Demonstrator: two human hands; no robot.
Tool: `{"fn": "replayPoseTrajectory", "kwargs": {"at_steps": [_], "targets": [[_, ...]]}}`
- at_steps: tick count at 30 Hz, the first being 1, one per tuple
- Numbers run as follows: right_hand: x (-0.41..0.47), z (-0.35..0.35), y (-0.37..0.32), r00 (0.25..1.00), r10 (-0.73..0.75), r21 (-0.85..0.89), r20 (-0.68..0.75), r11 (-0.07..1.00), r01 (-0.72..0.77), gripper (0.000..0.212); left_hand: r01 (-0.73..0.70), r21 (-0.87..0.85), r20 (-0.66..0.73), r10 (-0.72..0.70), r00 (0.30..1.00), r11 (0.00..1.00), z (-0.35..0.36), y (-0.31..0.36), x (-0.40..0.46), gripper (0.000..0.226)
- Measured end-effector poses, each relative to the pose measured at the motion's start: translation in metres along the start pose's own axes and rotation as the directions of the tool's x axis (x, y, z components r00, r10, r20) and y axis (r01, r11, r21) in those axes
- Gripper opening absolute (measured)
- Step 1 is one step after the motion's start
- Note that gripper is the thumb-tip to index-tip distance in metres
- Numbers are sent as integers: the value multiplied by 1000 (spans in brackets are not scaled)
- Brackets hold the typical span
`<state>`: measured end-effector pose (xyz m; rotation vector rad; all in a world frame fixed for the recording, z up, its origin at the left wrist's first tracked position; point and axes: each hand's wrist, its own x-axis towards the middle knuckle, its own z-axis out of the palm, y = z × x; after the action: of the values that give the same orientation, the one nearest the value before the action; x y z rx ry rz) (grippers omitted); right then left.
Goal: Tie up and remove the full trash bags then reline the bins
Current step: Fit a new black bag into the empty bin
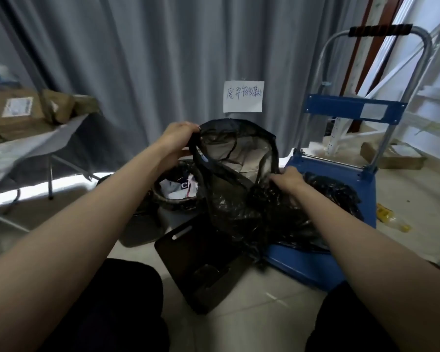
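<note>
My left hand point(178, 138) pinches the black bag's point(229, 199) rim high while my right hand point(286, 182) grips its far edge, stretching the mouth open above the floor to reline the bin point(174, 199).

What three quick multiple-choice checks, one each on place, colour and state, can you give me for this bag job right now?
1. Where does the paper sign hang?
A. on the curtain
B. on the cart
C. on the table

2. What colour is the cart's deck?
A. red
B. blue
C. green

3. What state is the held bag in?
A. knotted
B. folded flat
C. mouth held open

Answers:
1 A: the paper sign is stuck to the grey curtain.
2 B: the cart is blue.
3 C: the left hand and right hand spread the bag.
</note>
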<state>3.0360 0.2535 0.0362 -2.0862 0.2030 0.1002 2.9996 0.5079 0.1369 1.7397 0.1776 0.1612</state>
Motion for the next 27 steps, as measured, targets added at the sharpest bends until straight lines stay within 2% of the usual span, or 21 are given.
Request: {"fn": "replayPoseTrajectory", "kwargs": {"at_steps": [2,4,7,9,11,13,16,18,20,23,25,27], "targets": [[-10,14,-15,991,-66,207,118,977,40,16,-24,6,44,24,999,1000,-12,-2,-5,7],[-20,29,-29,955,-125,388,267,921,12,15,-49,13,132,47,990,999,-22,-2,-10,14],[-30,50,-35,869,-154,488,471,866,-111,21,-68,80,207,50,977,994,-33,-3,-14,21],[-32,63,-31,810,-139,446,570,880,-163,33,-63,121,236,33,971,991,-38,-6,-19,21],[-34,73,-23,781,-132,348,611,931,-114,38,-46,185,238,1,971,982,-41,-11,-24,16],[-35,79,-18,797,-124,233,591,972,-21,41,-27,291,219,-39,975,956,-44,-18,-31,13],[-32,86,-5,868,-112,36,484,993,109,44,-8,440,186,-82,979,898,-44,-31,-34,14],[-31,94,8,861,-133,-28,491,985,168,38,-5,512,149,-83,985,859,-41,-42,-32,10],[-33,108,20,835,-106,-75,540,982,173,37,-28,565,169,-83,982,825,-33,-58,-30,12],[-40,139,36,789,-63,-172,611,962,210,42,-103,673,278,-122,953,732,-18,-96,-29,22],[-46,157,46,733,-28,-248,680,931,266,38,-137,755,347,-214,913,641,-10,-129,-30,18],[-47,170,56,671,29,-264,741,931,251,27,-163,832,384,-341,858,530,-5,-161,-33,4]]}}
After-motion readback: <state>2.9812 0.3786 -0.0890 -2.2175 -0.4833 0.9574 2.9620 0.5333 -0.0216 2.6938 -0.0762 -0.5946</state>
